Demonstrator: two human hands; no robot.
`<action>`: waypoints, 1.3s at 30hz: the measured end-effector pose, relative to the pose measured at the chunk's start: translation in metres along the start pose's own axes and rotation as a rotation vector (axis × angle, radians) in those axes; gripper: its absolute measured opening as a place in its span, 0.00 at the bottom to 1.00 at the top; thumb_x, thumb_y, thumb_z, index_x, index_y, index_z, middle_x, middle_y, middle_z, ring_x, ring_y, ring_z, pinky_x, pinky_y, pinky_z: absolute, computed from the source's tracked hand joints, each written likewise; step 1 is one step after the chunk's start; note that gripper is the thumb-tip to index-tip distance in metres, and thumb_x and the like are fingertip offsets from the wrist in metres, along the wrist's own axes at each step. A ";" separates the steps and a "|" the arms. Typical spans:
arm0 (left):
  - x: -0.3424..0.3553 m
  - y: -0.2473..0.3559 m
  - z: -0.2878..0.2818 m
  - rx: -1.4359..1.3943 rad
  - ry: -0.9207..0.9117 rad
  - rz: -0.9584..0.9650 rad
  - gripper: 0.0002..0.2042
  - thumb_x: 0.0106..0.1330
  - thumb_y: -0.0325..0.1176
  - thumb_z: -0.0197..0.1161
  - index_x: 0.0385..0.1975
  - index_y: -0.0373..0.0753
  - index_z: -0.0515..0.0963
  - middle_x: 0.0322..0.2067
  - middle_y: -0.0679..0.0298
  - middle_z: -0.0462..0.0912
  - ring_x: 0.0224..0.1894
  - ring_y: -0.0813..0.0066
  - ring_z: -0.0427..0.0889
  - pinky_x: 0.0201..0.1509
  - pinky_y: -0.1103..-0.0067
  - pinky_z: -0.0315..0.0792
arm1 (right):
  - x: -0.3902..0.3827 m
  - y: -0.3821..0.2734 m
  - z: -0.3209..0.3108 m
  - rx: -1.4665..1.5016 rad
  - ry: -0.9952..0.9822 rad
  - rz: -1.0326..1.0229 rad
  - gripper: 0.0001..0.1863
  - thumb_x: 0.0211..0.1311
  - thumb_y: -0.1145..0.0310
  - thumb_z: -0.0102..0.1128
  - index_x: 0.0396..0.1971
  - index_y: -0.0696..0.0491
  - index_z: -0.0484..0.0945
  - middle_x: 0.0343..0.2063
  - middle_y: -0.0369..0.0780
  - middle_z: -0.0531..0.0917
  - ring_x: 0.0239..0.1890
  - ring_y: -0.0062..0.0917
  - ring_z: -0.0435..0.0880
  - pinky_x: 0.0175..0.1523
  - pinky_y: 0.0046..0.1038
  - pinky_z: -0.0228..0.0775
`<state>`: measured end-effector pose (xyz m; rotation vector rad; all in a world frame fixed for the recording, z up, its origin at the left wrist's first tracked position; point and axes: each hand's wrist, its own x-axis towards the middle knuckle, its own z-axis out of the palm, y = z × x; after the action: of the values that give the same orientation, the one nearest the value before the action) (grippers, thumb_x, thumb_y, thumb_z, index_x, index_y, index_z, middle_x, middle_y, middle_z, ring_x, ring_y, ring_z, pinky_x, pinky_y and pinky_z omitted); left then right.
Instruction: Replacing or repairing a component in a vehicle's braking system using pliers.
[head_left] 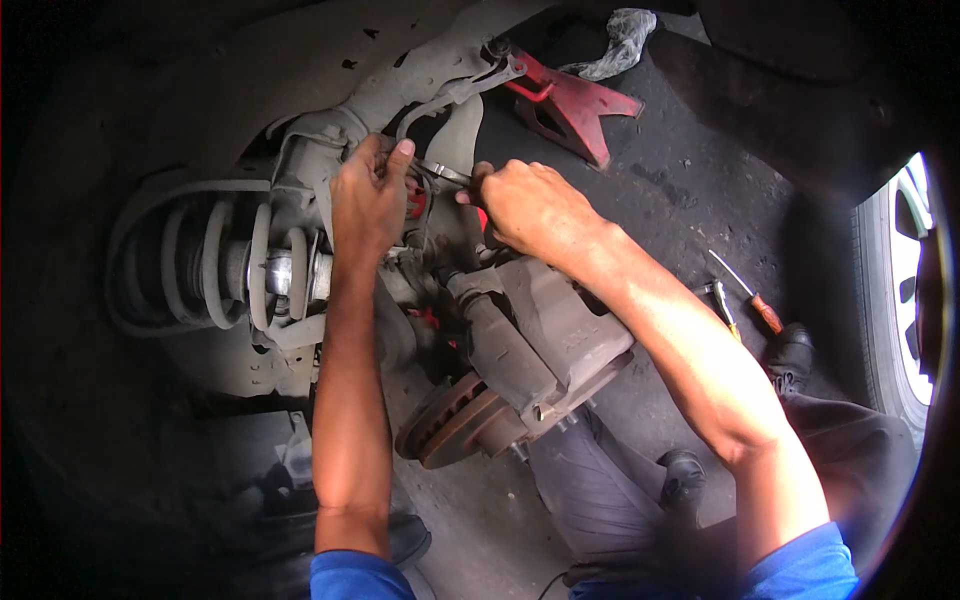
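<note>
My left hand [372, 195] is closed at the upper suspension arm [455, 78], its thumb raised beside the far end of a metal wrench [445, 172]; what its fingers hold is hidden. The fingers of my right hand [522, 197] are curled round the wrench's near end. A coil spring on a strut [262, 268] lies left of my left wrist. Below my right hand sit the brake caliper [540, 335] and rusty brake disc [440, 425]. Small red parts [414, 200] show behind my fingers.
A red jack stand [575, 115] with crumpled plastic [625, 40] behind it is at the upper right. An orange-handled screwdriver [767, 313] and a ratchet [718, 298] lie on the stained floor [690, 210]. A wheel [880, 300] stands far right. My legs and shoes [683, 480] are below.
</note>
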<state>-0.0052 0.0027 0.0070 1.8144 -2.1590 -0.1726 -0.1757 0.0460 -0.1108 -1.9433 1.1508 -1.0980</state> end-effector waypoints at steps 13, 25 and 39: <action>0.004 -0.005 0.005 -0.293 -0.056 -0.080 0.15 0.78 0.40 0.62 0.38 0.31 0.79 0.27 0.60 0.83 0.29 0.76 0.84 0.35 0.80 0.76 | -0.003 -0.002 -0.009 0.224 -0.076 0.160 0.24 0.78 0.56 0.55 0.34 0.65 0.84 0.31 0.59 0.86 0.44 0.55 0.86 0.50 0.49 0.79; 0.006 -0.010 0.007 -0.389 -0.059 -0.076 0.16 0.78 0.39 0.60 0.38 0.28 0.79 0.26 0.59 0.84 0.26 0.76 0.83 0.33 0.80 0.76 | 0.000 0.001 -0.009 0.303 -0.146 0.246 0.29 0.78 0.51 0.54 0.34 0.67 0.84 0.32 0.62 0.84 0.44 0.59 0.85 0.48 0.51 0.78; 0.005 -0.008 0.011 -0.409 -0.056 -0.103 0.16 0.80 0.39 0.59 0.40 0.27 0.79 0.28 0.59 0.83 0.28 0.75 0.84 0.34 0.79 0.78 | -0.001 0.023 0.014 0.558 -0.060 0.157 0.28 0.77 0.49 0.58 0.42 0.65 0.85 0.21 0.53 0.82 0.30 0.46 0.87 0.40 0.41 0.75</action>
<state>-0.0016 -0.0045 -0.0047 1.6943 -1.8899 -0.6440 -0.1723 0.0385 -0.1365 -1.4188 0.8317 -1.1211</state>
